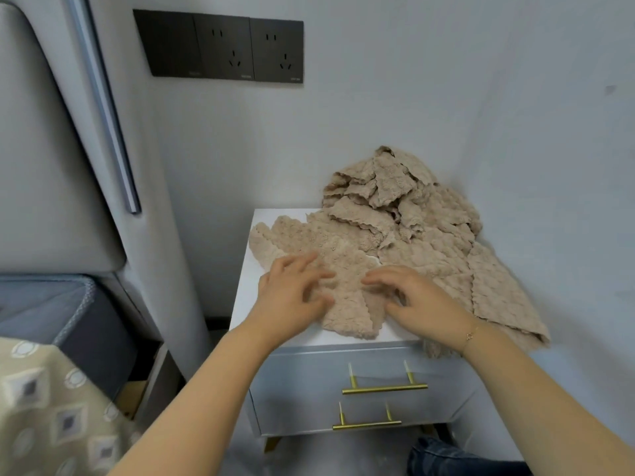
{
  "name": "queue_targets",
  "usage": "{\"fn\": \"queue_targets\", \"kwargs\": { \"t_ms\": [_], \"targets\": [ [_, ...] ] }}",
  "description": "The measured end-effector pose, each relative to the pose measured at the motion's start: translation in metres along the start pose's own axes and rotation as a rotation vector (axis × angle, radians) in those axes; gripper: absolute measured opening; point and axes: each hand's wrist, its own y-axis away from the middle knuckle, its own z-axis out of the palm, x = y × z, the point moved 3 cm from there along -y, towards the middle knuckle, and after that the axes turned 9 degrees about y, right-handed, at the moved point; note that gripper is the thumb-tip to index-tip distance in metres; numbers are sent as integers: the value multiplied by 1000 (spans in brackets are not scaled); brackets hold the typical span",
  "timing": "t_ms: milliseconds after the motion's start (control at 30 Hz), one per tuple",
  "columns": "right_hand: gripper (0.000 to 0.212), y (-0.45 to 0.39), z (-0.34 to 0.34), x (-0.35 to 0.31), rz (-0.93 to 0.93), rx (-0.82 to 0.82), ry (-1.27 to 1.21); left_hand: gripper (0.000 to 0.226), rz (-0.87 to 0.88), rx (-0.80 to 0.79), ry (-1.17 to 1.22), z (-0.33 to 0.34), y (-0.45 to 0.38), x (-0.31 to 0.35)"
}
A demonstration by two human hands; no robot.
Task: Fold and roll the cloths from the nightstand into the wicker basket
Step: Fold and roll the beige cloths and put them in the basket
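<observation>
Pressing one cloth flat, left hand and right hand keep open grips beside heaped cloths.

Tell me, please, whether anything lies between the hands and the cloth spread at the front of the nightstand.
Nothing visible does: the left hand and right hand already rest on the front cloth.
</observation>
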Motion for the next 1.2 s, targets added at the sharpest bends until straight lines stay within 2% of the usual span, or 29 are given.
{"fn": "queue_targets", "kwargs": {
  "t_ms": [100, 267, 367, 467, 567, 633, 700, 767, 800, 900, 1000, 1100, 1200],
  "targets": [
    [45, 1, 6, 2, -56, -74, 108, 39, -14, -93, -210, 1, 4, -8],
    [47, 8, 18, -10, -129, -113, 156, 54, -28, -153, -251, -24, 20, -28],
    [49, 14, 19, -14, -150, -100, 171, 40, 46, -121, -223, -33, 32, -33],
    [59, 18, 23, -17, -102, -170, 188, 6, 185, -59, -279, -37, 46, -33],
    [73, 25, 22, -24, -106, -191, 44, 25, 220, -67, -354, -37, 56, -25],
    [77, 31, 20, -32, -104, -187, -90, 30, 203, -68, -321, -34, 60, -21],
    [68, 32, 23, -35, -74, -146, -213, 31, 175, -69, -243, -32, 62, -18],
    [39, 30, 27, -37, -44, -18, -382, 19, 147, -81, -162, -32, 64, -19],
    [25, 30, 28, -37, -23, 40, -470, 22, 131, -88, -161, -33, 64, -23],
    [31, 28, 23, -41, 69, 137, -574, 62, 37, -183, -292, -37, 68, -41],
    [24, 28, 16, -38, 94, 168, -631, 72, -17, -225, -364, -42, 72, -56],
    [28, 31, 10, -30, 106, 203, -667, 53, -10, -153, -241, -51, 73, -60],
    [16, 34, 8, -19, 153, 214, -707, 9, -53, -113, -49, -67, 81, -56]
  ]
}}
